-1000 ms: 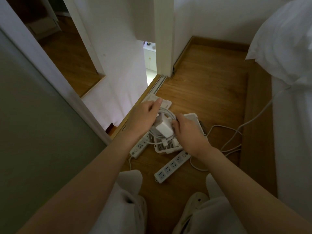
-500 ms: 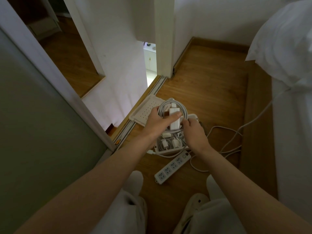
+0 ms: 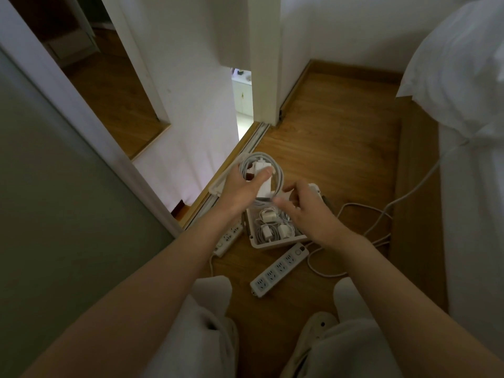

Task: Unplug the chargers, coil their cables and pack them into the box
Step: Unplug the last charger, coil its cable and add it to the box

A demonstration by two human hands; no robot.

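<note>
The left hand (image 3: 241,190) holds a white charger (image 3: 260,167) above the box (image 3: 272,244), thumb clamped on it, with its coiled cable (image 3: 279,175) looped around the fingers (image 3: 264,174). The right hand (image 3: 311,214) hovers nearby, blurred, its fingers loosely apart and empty. About three chargers lie inside the box, partly hidden. On the floor (image 3: 341,148) are two strips: a near power strip (image 3: 278,270) and a second strip (image 3: 229,237) half behind the left forearm

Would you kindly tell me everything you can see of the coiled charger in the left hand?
The charger is a white, plastic-looking brick with its pale cable wound in a loose round coil around it. The left hand holds it up beyond the open box, thumb on the brick, fingers curled round the coil. The blurred right hand is close; contact cannot be told.
</note>
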